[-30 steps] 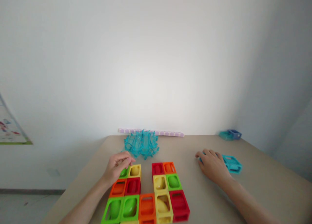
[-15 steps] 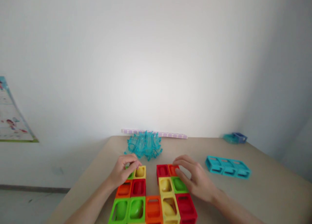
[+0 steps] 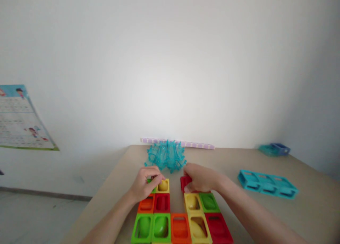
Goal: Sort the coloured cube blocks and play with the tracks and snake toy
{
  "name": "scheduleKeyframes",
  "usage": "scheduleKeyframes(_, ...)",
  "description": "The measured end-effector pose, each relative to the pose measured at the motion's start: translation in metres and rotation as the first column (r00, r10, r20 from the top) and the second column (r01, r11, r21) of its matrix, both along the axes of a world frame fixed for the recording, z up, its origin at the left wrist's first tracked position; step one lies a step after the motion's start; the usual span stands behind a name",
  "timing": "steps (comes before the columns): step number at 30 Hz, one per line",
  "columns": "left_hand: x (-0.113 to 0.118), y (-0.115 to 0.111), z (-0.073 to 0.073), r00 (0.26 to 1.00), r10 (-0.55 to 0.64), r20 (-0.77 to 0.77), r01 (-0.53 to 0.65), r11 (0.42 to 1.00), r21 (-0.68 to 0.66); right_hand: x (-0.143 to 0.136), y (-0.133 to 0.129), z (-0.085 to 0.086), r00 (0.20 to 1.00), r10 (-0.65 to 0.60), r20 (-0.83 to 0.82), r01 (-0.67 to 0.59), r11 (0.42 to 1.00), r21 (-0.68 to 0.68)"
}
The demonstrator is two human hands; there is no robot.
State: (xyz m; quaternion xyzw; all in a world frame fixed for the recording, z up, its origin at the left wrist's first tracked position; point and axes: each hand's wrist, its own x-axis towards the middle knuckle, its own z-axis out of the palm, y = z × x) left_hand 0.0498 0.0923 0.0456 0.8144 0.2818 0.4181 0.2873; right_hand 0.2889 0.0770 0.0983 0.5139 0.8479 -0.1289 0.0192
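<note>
A flat U-shaped assembly of joined plastic blocks with open windows, in green, orange, red and yellow, lies on the table in front of me. My left hand (image 3: 148, 182) is closed around the far end of its left arm, on a green block (image 3: 152, 186) beside a yellow block (image 3: 163, 186). On the far end of the right arm, my right hand (image 3: 200, 178) grips a red block (image 3: 185, 182), with the thumb on its near side. The hand hides the block beside it. An orange block (image 3: 180, 228) sits in the near row between the two arms.
A translucent teal piece with prongs (image 3: 166, 155) stands behind the blocks. Farther back, a pale purple strip (image 3: 196, 145) lies along the wall. To the right is a row of joined teal frames (image 3: 267, 183); a dark blue block (image 3: 281, 149) is at the back right.
My right hand has moved from the outer side of the right arm over its far end and closed on the red block. My left hand stays at its blocks. The view has shifted left.
</note>
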Motion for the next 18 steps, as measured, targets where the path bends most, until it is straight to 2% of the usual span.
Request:
scheduleKeyframes(5,0.000,0.001,-0.001,1.000,-0.006,-0.005,0.006,1.000,0.001,-0.002,0.004,-0.014,0.995,0.007,-0.104,0.006,0.992,0.129)
scheduleKeyframes(10,0.001,0.002,-0.002,0.999,0.024,0.022,-0.024,1.000,-0.006,-0.003,0.004,-0.005,0.975,-0.023,-0.219,0.073,0.972,0.222)
scheduleKeyframes(12,0.001,0.002,-0.003,0.999,0.017,0.028,-0.015,0.998,-0.059,-0.009,0.002,-0.004,0.942,0.044,-0.332,0.033,0.974,0.222)
scheduleKeyframes(15,0.000,0.004,-0.005,1.000,0.012,-0.022,-0.014,0.994,-0.110,-0.020,-0.002,-0.009,0.851,0.169,-0.497,-0.076,0.976,0.202)
scheduleKeyframes(18,0.000,0.004,-0.004,0.996,0.018,-0.087,-0.026,0.995,-0.093,-0.026,-0.004,-0.016,0.824,0.147,-0.547,-0.063,0.984,0.169)
